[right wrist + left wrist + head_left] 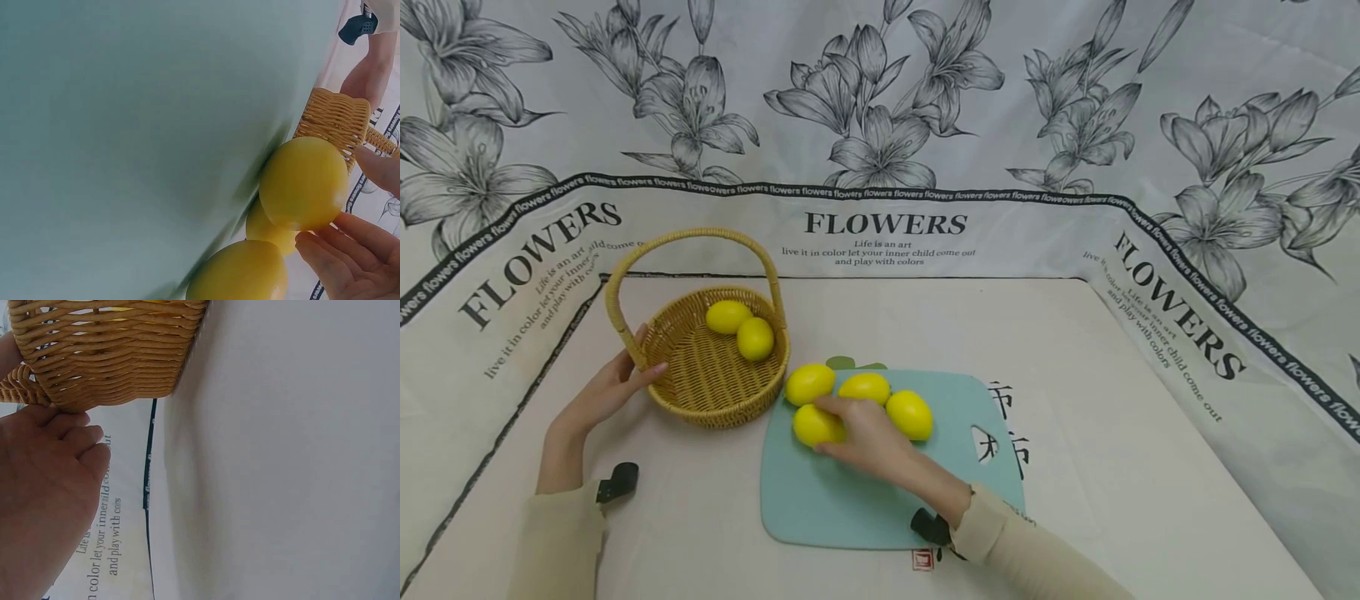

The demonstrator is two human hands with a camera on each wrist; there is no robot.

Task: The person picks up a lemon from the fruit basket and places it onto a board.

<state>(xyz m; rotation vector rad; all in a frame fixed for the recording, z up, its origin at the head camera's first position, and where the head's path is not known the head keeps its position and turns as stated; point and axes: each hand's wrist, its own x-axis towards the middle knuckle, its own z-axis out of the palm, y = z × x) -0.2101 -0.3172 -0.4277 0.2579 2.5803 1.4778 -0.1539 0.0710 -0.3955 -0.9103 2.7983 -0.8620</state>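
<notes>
On the left, a wicker basket [715,412] with a tall arched handle holds two yellow lemons [755,339]. My left hand [606,387] grips the basket's left side near the handle's foot, thumb over the rim and fingers outside. The fingers also show against the weave in the left wrist view. Several lemons sit together at the far left of a light blue cutting board [850,517]. My right hand [880,437] holds the nearest lemon [304,184] between thumb and fingers. Another lemon [237,275] shows close beside it.
The cutting board has a handle slot [986,444] on its right side. Black printed characters [1018,454] show on the white tablecloth [1120,500] to its right. A floral curtain [880,108] stands behind the table. Green leaf shapes [841,362] peek out behind the board.
</notes>
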